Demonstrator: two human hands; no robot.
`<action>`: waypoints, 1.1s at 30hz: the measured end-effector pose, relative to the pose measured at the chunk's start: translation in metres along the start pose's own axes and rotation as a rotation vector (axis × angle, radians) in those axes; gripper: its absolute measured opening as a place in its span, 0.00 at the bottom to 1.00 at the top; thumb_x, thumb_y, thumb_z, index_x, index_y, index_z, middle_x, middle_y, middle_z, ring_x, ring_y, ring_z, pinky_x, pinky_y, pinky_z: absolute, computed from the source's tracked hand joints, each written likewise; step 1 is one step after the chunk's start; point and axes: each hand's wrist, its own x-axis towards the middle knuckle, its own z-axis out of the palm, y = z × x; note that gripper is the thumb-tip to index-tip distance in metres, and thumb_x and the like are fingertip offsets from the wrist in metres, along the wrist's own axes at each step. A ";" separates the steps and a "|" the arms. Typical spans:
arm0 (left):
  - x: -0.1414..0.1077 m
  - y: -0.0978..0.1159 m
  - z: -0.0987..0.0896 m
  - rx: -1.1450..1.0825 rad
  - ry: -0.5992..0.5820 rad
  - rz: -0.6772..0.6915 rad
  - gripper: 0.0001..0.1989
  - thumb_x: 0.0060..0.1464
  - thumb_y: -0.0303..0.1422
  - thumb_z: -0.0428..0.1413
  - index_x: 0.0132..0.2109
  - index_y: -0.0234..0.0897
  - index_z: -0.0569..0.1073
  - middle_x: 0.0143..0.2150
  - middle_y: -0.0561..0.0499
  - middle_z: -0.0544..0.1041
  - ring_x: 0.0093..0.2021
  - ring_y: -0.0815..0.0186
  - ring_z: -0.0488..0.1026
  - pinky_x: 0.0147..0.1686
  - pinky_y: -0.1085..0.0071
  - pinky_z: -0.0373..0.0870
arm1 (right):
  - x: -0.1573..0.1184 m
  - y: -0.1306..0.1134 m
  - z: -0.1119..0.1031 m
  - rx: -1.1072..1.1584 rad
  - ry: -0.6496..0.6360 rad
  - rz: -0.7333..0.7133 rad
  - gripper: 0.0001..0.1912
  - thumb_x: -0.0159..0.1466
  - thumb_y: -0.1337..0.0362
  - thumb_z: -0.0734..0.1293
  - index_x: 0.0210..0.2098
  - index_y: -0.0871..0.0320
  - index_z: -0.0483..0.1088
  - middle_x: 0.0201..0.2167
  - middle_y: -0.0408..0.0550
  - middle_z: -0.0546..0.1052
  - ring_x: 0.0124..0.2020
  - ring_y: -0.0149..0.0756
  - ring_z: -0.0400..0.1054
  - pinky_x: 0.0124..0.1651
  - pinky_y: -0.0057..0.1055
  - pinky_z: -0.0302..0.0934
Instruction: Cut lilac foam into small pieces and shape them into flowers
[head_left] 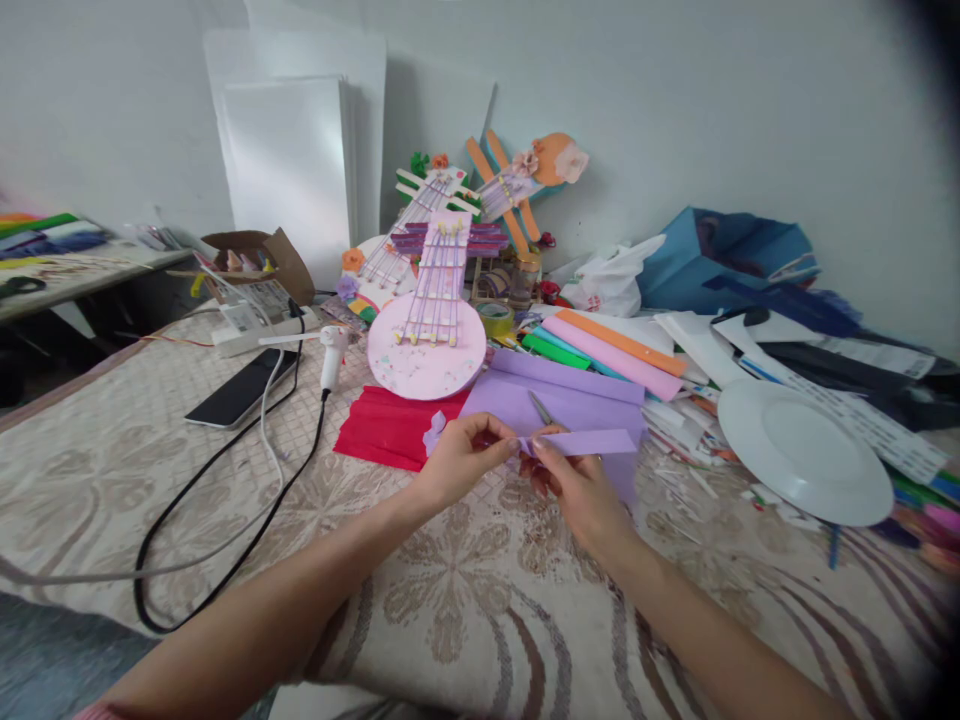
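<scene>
A strip of purple crepe paper (596, 442) runs between my two hands, its free end pointing right. My left hand (463, 455) pinches the strip's left end between thumb and fingertips. Close beside it, my right hand (574, 482) grips the same strip with thumb on top. Under the hands lie a purple crepe paper sheet (502, 388) and a red crepe paper piece (382, 428). Scissors (538, 407) rest on the purple sheet, partly hidden by the strip. A small purple paper flower (433, 432) sits at my left hand's edge.
Behind stands a pink handmade paper guitar (427, 345). To the left are a glue gun (331, 360) with looping cables and a phone (241, 388). Paper rolls (611, 352), a white plate (806, 450) and scraps crowd the right. A blue bag (675, 265) stands by the wall.
</scene>
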 end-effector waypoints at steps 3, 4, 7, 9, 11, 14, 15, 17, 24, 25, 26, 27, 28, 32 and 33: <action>0.000 -0.002 0.000 0.026 -0.018 0.009 0.09 0.48 0.35 0.56 0.30 0.32 0.69 0.27 0.51 0.72 0.28 0.72 0.68 0.28 0.75 0.65 | 0.001 -0.001 -0.001 -0.003 0.023 0.000 0.08 0.58 0.58 0.64 0.29 0.56 0.66 0.20 0.42 0.67 0.22 0.31 0.59 0.22 0.27 0.52; 0.000 -0.002 -0.001 0.037 -0.023 0.022 0.09 0.48 0.35 0.56 0.30 0.32 0.69 0.27 0.51 0.72 0.28 0.71 0.68 0.29 0.75 0.66 | 0.001 -0.001 -0.001 -0.017 0.022 -0.003 0.08 0.58 0.58 0.64 0.29 0.56 0.66 0.20 0.42 0.67 0.22 0.30 0.59 0.22 0.27 0.52; 0.001 -0.004 -0.001 0.084 -0.012 0.068 0.09 0.49 0.35 0.56 0.31 0.32 0.69 0.28 0.50 0.72 0.29 0.71 0.68 0.30 0.75 0.66 | 0.000 -0.001 -0.003 -0.098 0.016 -0.031 0.09 0.59 0.57 0.63 0.28 0.56 0.66 0.20 0.41 0.67 0.21 0.30 0.58 0.23 0.28 0.51; 0.001 -0.005 -0.001 0.112 -0.009 0.087 0.08 0.49 0.34 0.56 0.32 0.32 0.70 0.29 0.50 0.72 0.30 0.70 0.69 0.31 0.74 0.67 | 0.000 -0.002 -0.004 -0.170 0.010 -0.060 0.09 0.59 0.57 0.63 0.29 0.56 0.66 0.20 0.41 0.68 0.21 0.30 0.58 0.24 0.28 0.52; 0.001 -0.004 -0.001 0.126 -0.022 0.091 0.08 0.49 0.34 0.56 0.32 0.32 0.70 0.29 0.49 0.73 0.30 0.70 0.69 0.31 0.74 0.67 | -0.001 -0.003 -0.005 -0.235 0.000 -0.090 0.09 0.60 0.57 0.62 0.29 0.56 0.66 0.20 0.41 0.68 0.21 0.30 0.58 0.24 0.29 0.51; 0.000 -0.003 -0.001 0.148 -0.040 0.094 0.08 0.50 0.34 0.55 0.32 0.31 0.70 0.29 0.49 0.73 0.30 0.70 0.69 0.32 0.73 0.67 | -0.001 -0.006 -0.005 -0.321 -0.021 -0.127 0.10 0.61 0.58 0.61 0.28 0.56 0.66 0.19 0.40 0.66 0.20 0.30 0.57 0.24 0.28 0.50; 0.000 -0.003 -0.001 0.158 -0.042 0.098 0.08 0.50 0.33 0.54 0.32 0.31 0.70 0.29 0.48 0.73 0.30 0.70 0.69 0.32 0.73 0.67 | -0.001 -0.008 -0.005 -0.352 -0.025 -0.139 0.10 0.62 0.58 0.61 0.27 0.56 0.66 0.18 0.40 0.66 0.20 0.30 0.57 0.24 0.28 0.50; -0.001 -0.002 -0.001 0.189 -0.043 0.109 0.08 0.50 0.34 0.54 0.31 0.31 0.70 0.29 0.48 0.74 0.30 0.69 0.69 0.32 0.73 0.67 | -0.001 -0.010 -0.006 -0.406 -0.034 -0.169 0.10 0.61 0.59 0.61 0.27 0.56 0.66 0.18 0.40 0.65 0.20 0.30 0.57 0.24 0.28 0.50; -0.003 0.001 -0.002 0.266 -0.034 0.115 0.08 0.49 0.34 0.55 0.29 0.32 0.70 0.26 0.50 0.73 0.28 0.70 0.69 0.29 0.74 0.66 | 0.001 -0.010 -0.009 -0.391 -0.082 -0.180 0.11 0.60 0.56 0.63 0.27 0.56 0.67 0.20 0.41 0.67 0.21 0.31 0.57 0.24 0.28 0.51; -0.003 0.002 -0.002 0.259 -0.033 0.109 0.08 0.48 0.34 0.55 0.29 0.32 0.70 0.26 0.50 0.73 0.28 0.70 0.69 0.29 0.74 0.66 | 0.002 -0.009 -0.009 -0.371 -0.098 -0.165 0.10 0.59 0.56 0.63 0.27 0.56 0.67 0.21 0.42 0.67 0.21 0.31 0.58 0.24 0.28 0.52; -0.002 0.002 -0.002 0.249 -0.034 0.102 0.08 0.48 0.34 0.55 0.29 0.32 0.70 0.27 0.50 0.73 0.28 0.70 0.69 0.29 0.74 0.66 | 0.002 -0.008 -0.009 -0.351 -0.113 -0.153 0.10 0.59 0.56 0.64 0.28 0.56 0.68 0.21 0.42 0.68 0.21 0.31 0.58 0.24 0.28 0.52; -0.002 0.002 -0.002 0.234 -0.036 0.095 0.08 0.48 0.34 0.55 0.29 0.32 0.69 0.27 0.50 0.73 0.28 0.70 0.69 0.29 0.74 0.66 | 0.003 -0.008 -0.009 -0.335 -0.126 -0.143 0.10 0.58 0.56 0.64 0.29 0.56 0.68 0.22 0.42 0.69 0.21 0.31 0.59 0.24 0.28 0.52; -0.001 0.001 -0.003 0.215 -0.044 0.086 0.08 0.48 0.34 0.55 0.29 0.32 0.69 0.27 0.50 0.73 0.28 0.70 0.69 0.29 0.74 0.66 | 0.003 -0.008 -0.009 -0.324 -0.135 -0.137 0.10 0.58 0.56 0.65 0.29 0.56 0.68 0.22 0.42 0.69 0.21 0.31 0.59 0.24 0.28 0.52; 0.002 -0.003 -0.003 0.120 -0.069 0.035 0.12 0.52 0.38 0.52 0.30 0.32 0.68 0.26 0.51 0.71 0.27 0.71 0.68 0.28 0.75 0.66 | 0.005 -0.006 -0.011 -0.310 -0.122 -0.115 0.10 0.59 0.56 0.64 0.28 0.56 0.68 0.21 0.42 0.68 0.20 0.30 0.59 0.22 0.28 0.52; 0.003 -0.004 -0.003 0.105 -0.071 0.027 0.13 0.53 0.39 0.51 0.30 0.32 0.68 0.26 0.51 0.71 0.27 0.71 0.68 0.28 0.75 0.66 | 0.006 -0.006 -0.012 -0.304 -0.112 -0.109 0.10 0.59 0.57 0.63 0.28 0.56 0.67 0.21 0.41 0.68 0.20 0.30 0.59 0.22 0.28 0.52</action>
